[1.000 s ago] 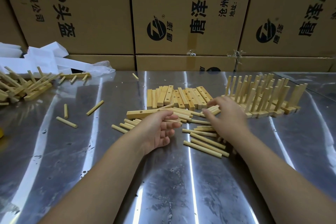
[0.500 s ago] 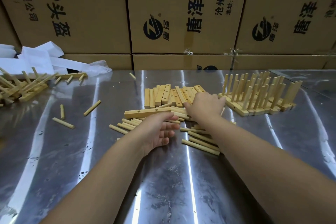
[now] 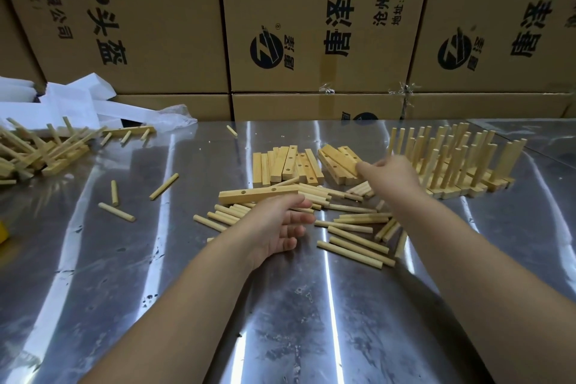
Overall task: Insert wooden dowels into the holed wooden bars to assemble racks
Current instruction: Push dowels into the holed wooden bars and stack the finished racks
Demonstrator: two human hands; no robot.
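Bar (image 3: pixel 258 195) in left hand (image 3: pixel 274 227) (right hand (image 3: pixel 389 174) grips bars (image 3: pixel 338 162)).

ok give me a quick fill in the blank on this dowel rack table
The left hand holds just ___ holed bar.
The right hand grips more bars beside finished racks whose dowels stand ___.
Loose dowels lie on a shiny ___ table.
Behind the table stand printed ___ boxes.
Missing words: one; upright; metal; cardboard.
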